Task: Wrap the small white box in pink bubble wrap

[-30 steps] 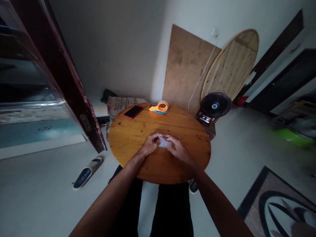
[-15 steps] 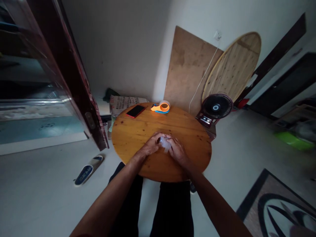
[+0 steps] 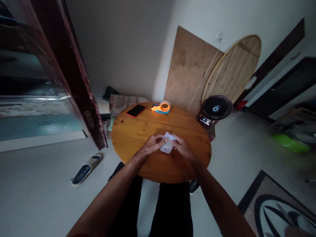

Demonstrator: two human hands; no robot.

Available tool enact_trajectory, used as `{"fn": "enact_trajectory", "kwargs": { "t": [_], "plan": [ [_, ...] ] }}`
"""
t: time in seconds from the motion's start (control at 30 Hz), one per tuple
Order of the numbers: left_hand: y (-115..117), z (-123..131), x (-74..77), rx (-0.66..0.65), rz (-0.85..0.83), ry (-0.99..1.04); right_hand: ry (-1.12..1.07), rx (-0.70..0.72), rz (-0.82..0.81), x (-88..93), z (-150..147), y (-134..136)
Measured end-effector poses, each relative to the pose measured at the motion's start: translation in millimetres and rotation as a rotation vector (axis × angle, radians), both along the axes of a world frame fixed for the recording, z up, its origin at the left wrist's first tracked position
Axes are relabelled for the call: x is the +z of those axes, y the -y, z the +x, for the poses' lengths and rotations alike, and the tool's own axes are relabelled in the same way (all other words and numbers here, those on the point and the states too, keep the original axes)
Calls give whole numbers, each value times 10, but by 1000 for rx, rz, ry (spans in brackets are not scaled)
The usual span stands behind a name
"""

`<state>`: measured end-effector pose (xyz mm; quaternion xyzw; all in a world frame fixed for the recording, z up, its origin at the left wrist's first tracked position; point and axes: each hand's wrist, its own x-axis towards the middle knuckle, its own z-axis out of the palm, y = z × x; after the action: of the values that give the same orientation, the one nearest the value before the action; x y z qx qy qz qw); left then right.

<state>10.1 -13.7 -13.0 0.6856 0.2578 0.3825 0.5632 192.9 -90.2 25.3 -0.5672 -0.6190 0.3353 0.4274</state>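
Note:
Between my hands, over the near half of the round wooden table (image 3: 133,138), is a small whitish, see-through plastic piece (image 3: 167,147) with a faint pinkish mark on its lower part. Whether it is a box or a packet I cannot tell. My left hand (image 3: 153,144) grips its left side, thumb on top and fingers curled. From the right, my right hand (image 3: 182,145) pinches its upper right part. Some fingertips are hidden behind the plastic.
Toward the table's far edge lie a red-edged phone (image 3: 135,111) and an orange tape dispenser (image 3: 161,107). A dark fan (image 3: 215,108) stands beyond the right edge. Boards (image 3: 190,65) lean on the wall. A slipper (image 3: 86,169) lies on the floor at left.
The plastic piece was bunched under both hands; now more of it shows, longer and flatter. My hands have moved slightly apart, the right one outward.

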Motion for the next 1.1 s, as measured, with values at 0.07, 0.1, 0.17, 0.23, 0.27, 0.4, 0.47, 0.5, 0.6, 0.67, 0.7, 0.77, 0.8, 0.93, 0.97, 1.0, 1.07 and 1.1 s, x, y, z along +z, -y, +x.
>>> {"fn": "enact_trajectory", "kwargs": {
  "t": [0.07,0.1,0.17,0.23,0.27,0.4,0.47,0.5,0.6,0.67,0.7,0.77,0.8,0.93,0.97,1.0,1.07,1.1],
  "plan": [
    [4,-19,24,-6,-1,-45,-37,-39,7,17,6,58],
    [5,-27,35,-9,7,-64,-39,-49,11,27,4,87],
    [8,-39,52,-31,3,-64,-28,-45,13,61,-12,137],
    [12,-39,61,-86,-36,-13,-15,-37,18,118,-48,170],
    [14,-35,62,-114,-64,27,-9,-38,24,151,-74,178],
    [11,-4,48,-143,-189,196,-14,-10,27,245,-209,150],
    [3,9,38,-127,-247,241,-62,6,2,241,-271,116],
    [-1,14,34,-121,-266,249,-92,6,-7,226,-293,101],
    [-14,27,25,-110,-291,254,-137,15,-15,154,-311,78],
    [-20,33,23,-117,-310,255,-136,35,-25,92,-289,65],
    [-22,35,24,-122,-320,255,-141,46,-33,59,-273,54],
    [-24,36,30,-120,-339,259,-162,55,-38,-16,-239,19],
    [-24,35,34,-113,-349,259,-173,55,-37,-54,-223,-1],
    [-16,19,52,-84,-370,248,-197,35,-44,-188,-176,-63],
    [-14,14,53,-84,-365,242,-190,32,-40,-212,-166,-69],
    [-11,10,54,-83,-358,233,-175,29,-31,-233,-156,-72],
    [-10,4,51,-78,-340,213,-135,16,-5,-270,-135,-76],
    [-10,3,48,-74,-331,203,-120,8,8,-288,-124,-78]
  ]
}}
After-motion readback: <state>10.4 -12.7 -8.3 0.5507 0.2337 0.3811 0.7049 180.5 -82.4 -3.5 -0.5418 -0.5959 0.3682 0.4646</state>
